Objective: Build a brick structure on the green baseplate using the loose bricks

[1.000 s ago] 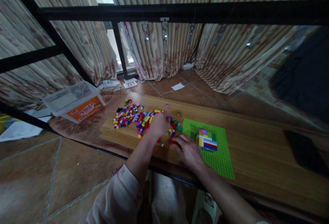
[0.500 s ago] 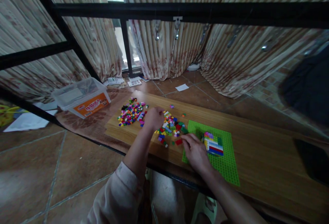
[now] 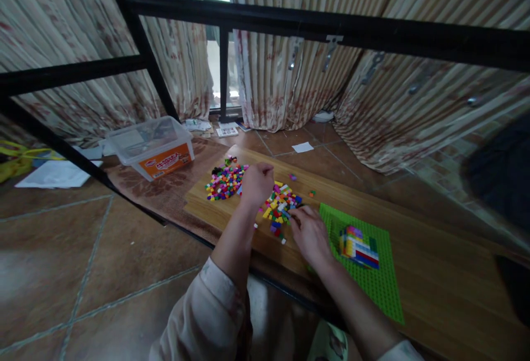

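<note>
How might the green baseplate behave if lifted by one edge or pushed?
The baseplate looks thin, so it may flex when lifted. The brick model on it probably adds weight, perhaps making it sag. Wide and flat, it would likely slide rather than tip.

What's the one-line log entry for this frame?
left hand: at loose bricks; grip unclear | right hand: at their right edge; grip unclear | brick build: on green baseplate

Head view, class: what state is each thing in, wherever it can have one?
Bricks: loose, scattered on the table.
Left hand: fingers curled, by the bricks; grip unclear.
Right hand: fingers bent, at the bricks; grip unclear.
Baseplate: flat, partly covered.
Model: assembled, on the baseplate.
Box: upright.
Curtains: mostly drawn, one gap.
</note>
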The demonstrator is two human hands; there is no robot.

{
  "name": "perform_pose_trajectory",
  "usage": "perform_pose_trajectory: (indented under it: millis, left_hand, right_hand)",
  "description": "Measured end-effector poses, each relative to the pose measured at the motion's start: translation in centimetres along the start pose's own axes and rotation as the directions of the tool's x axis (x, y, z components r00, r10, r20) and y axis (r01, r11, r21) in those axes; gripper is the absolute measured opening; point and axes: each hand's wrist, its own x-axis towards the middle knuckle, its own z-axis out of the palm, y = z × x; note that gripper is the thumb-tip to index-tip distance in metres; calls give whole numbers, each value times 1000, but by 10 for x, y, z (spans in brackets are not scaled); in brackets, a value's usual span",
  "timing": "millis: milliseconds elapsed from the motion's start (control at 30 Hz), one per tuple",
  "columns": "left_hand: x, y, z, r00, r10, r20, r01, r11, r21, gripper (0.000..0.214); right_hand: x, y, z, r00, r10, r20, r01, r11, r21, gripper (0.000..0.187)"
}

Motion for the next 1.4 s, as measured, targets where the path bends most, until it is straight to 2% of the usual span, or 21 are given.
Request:
perform_pose_trajectory:
  millis: [133,300,467,567,667,733,833,900,1033,1100,1167,1233,1333,1400]
  left_hand:
    - [0,0,-1,1000,1,5,-1,1000,-26,28]
    - [-1,4,0,999,-4,36,5,999,-39,29]
    - [-4,6,1,998,8,61,-6,1000,-30,30]
    - [-4,3,3,996,24,85,-23,1000,-17,30]
    - [-4,1,9,989,60,138,-59,998,-8,30]
    - [-7,1,14,973,99,208,-96,995,-25,28]
    - [-15,6,25,909,165,383,-127,984,-123,24]
    - [-25,13,33,826,220,520,-105,965,-241,23]
    - [-51,33,52,617,323,718,45,896,-442,20]
    - [-63,41,63,573,322,754,154,861,-485,15]
    - [-72,47,74,581,281,764,240,837,-491,13]
    - [-77,50,86,619,231,751,269,836,-478,13]
    - [-84,53,100,670,199,715,257,841,-475,11]
    - [-88,55,106,679,191,709,265,837,-479,10]
  right_hand:
    - [10,-2,4,999,16,37,-10,991,-134,16]
    - [19,-5,6,992,82,93,-65,983,-170,13]
    - [19,-5,4,996,34,82,-16,977,-215,11]
    - [15,-2,-9,994,71,83,-51,975,-216,10]
    - [9,0,-29,971,174,166,-151,978,-147,14]
    - [4,1,-43,958,201,206,-194,979,-55,16]
    - [-9,4,-62,962,196,190,-224,965,137,18]
    - [-22,10,-73,957,227,179,-268,928,257,20]
    - [-45,30,-86,928,333,164,-371,813,448,24]
    - [-54,40,-90,910,393,135,-403,756,516,26]
    - [-60,48,-94,889,447,99,-420,710,566,29]
    - [-64,54,-97,883,466,57,-411,709,573,30]
    - [-68,57,-104,896,444,15,-393,776,493,23]
    - [-70,59,-109,906,423,-1,-383,821,423,19]
